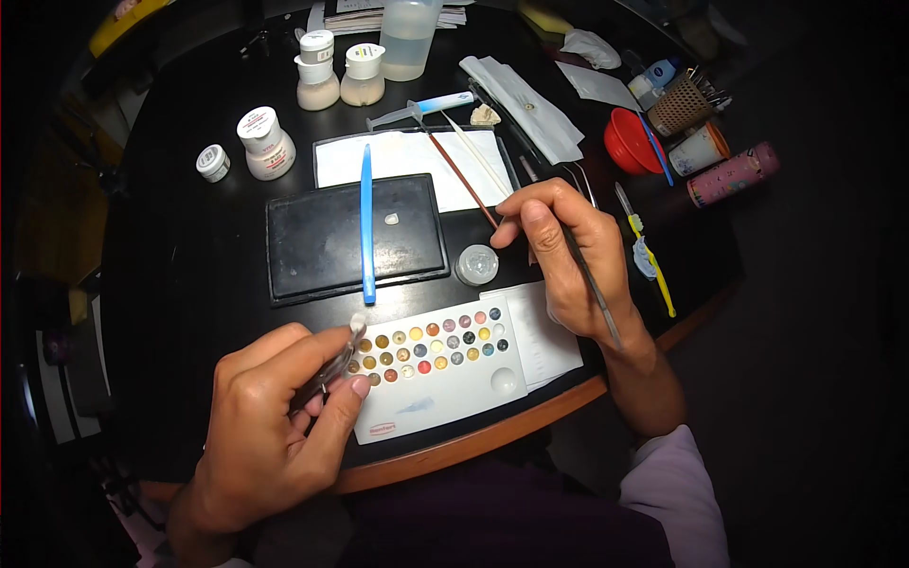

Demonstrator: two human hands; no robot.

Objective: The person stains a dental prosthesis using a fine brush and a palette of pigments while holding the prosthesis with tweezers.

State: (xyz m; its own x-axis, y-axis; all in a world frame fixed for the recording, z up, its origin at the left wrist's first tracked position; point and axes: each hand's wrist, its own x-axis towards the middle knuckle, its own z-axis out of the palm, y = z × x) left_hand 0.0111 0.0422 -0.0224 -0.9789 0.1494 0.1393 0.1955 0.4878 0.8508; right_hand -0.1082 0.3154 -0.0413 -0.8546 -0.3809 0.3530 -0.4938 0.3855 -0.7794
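My left hand [284, 407] is closed around metal tweezers [352, 348]. At their tip sits a small whitish tooth-shaped piece [358, 323], just above the upper left corner of a white palette [445, 398] with rows of coloured paste wells. My right hand [573, 251] is closed on a thin dark-handled tool [595, 293], whose handle slants down towards the wrist; its working end is hidden by the fingers. Those fingertips are close to the lower end of a reddish-brown brush handle [459, 172]; whether they touch it I cannot tell. A round grey jar [476, 265] stands left of that hand.
A blue stick [367, 227] lies across a black slab [312, 241] bearing another small white piece [392, 219]. Behind are a white sheet [346, 161], a syringe [426, 109] and several white-lidded bottles [268, 147]. To the right are a red bowl [630, 142] and a yellow toothbrush [649, 256].
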